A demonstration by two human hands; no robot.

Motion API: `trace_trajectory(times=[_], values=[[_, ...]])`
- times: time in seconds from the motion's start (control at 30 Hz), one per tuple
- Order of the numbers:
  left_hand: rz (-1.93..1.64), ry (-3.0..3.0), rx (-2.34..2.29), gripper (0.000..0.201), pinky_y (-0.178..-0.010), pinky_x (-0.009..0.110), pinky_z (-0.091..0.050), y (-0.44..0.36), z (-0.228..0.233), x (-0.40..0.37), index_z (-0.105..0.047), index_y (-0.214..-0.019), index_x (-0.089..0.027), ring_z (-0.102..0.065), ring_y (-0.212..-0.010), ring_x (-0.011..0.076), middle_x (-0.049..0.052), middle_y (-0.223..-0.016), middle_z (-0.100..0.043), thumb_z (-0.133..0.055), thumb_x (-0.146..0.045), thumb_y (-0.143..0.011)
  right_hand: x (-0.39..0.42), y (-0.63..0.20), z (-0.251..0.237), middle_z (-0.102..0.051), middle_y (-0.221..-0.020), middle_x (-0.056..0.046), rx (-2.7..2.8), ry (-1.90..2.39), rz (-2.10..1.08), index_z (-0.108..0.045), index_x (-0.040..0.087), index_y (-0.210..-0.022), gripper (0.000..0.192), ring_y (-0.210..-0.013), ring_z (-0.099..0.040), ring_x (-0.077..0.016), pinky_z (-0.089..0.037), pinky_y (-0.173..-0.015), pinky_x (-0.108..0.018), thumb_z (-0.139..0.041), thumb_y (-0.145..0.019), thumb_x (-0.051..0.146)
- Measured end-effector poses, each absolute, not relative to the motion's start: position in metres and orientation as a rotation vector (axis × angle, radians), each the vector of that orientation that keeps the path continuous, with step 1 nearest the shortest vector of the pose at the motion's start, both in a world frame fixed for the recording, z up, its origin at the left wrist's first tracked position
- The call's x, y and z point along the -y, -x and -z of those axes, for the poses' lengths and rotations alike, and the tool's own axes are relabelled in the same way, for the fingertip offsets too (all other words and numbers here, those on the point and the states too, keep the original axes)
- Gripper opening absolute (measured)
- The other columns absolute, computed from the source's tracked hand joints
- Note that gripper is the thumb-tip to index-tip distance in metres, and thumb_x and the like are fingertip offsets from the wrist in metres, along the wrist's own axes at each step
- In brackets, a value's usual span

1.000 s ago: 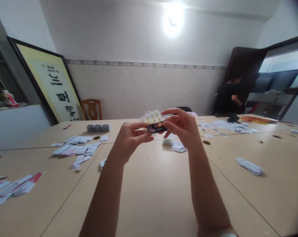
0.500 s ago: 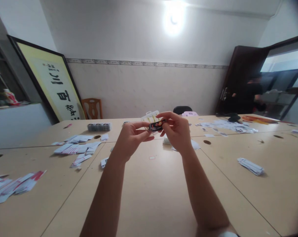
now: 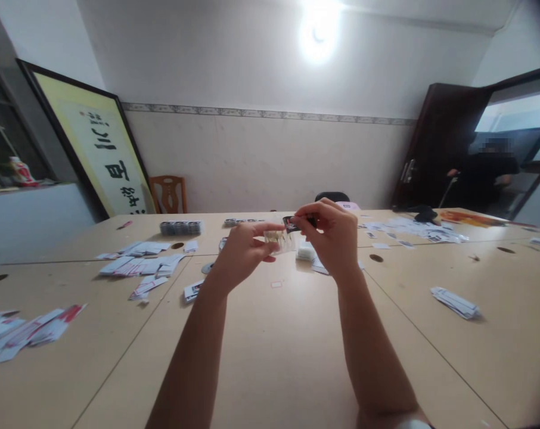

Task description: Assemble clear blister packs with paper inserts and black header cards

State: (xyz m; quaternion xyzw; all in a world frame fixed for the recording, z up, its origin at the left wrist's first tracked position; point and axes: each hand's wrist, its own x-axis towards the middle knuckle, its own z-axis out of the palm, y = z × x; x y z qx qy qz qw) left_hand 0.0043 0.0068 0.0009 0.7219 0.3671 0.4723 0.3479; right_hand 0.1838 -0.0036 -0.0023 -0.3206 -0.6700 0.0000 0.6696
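Observation:
Both my hands are raised over the middle of a long tan table [image 3: 274, 357]. My left hand [image 3: 241, 253] pinches a small clear plastic packet [image 3: 282, 240] with yellowish contents. My right hand [image 3: 335, 241] pinches a small dark printed card [image 3: 292, 223] by its edge, just above the packet and touching or nearly touching it. A small stack of white cards [image 3: 306, 253] lies on the table right behind my hands.
Loose white and red paper cards lie in piles at the left [image 3: 138, 268], the far left [image 3: 24, 330], the right [image 3: 455, 302] and the far right back [image 3: 413, 229]. A row of dark packs [image 3: 180, 227] sits at the back. A person [image 3: 484, 176] stands in the doorway. A framed scroll [image 3: 95, 149] leans on the wall.
My left hand has lowered the clear packet, now tilted flat below the dark card, which my right hand holds slightly higher. The person at the door has moved right into the doorway.

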Motion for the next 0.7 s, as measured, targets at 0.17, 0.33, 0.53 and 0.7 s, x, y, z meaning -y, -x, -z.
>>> trace_trajectory(times=[0.17,0.33,0.53,0.7], values=[[-1.262,-1.860,-0.828,0.055,-0.062,0.028,-0.064,-0.009,0.000,-0.007,-0.054,-0.130,-0.025,-0.072,-0.075,0.0182,0.004,-0.092,-0.070,-0.075,-0.025,-0.079,0.013,-0.189,0.000,-0.062,-0.071,0.002,1.475,0.761,-0.105,-0.072,0.021,-0.076,0.004,-0.059,-0.055,-0.0112,-0.048,-0.056,-0.028,-0.074,-0.079,0.019],[-1.213,-1.786,-0.729,0.056,-0.065,0.029,-0.064,-0.012,-0.003,-0.001,-0.047,-0.126,-0.026,-0.074,-0.080,0.0204,0.002,-0.091,-0.069,-0.077,-0.030,-0.079,0.020,-0.182,-0.002,-0.066,-0.070,0.002,1.483,0.804,-0.050,-0.071,0.022,-0.074,0.007,-0.063,-0.060,-0.0124,-0.050,-0.062,-0.029,-0.076,-0.076,0.017],[-1.195,-1.779,-0.673,0.052,-0.067,0.029,-0.064,-0.015,-0.004,0.009,-0.049,-0.118,-0.025,-0.075,-0.075,0.0201,0.002,-0.089,-0.072,-0.081,-0.027,-0.077,0.026,-0.177,-0.001,-0.065,-0.077,0.002,1.461,0.745,-0.097,-0.071,0.021,-0.077,0.005,-0.062,-0.063,-0.0109,-0.055,-0.057,-0.027,-0.074,-0.078,0.017],[-1.193,-1.791,-0.603,0.052,-0.067,0.027,-0.064,-0.013,-0.009,0.023,-0.047,-0.111,-0.025,-0.074,-0.068,0.0172,-0.003,-0.078,-0.070,-0.084,-0.023,-0.074,0.033,-0.170,0.000,-0.064,-0.077,0.002,1.406,0.683,0.002,-0.069,0.021,-0.078,0.006,-0.061,-0.063,-0.0111,-0.056,-0.051,-0.024,-0.072,-0.080,0.017]])
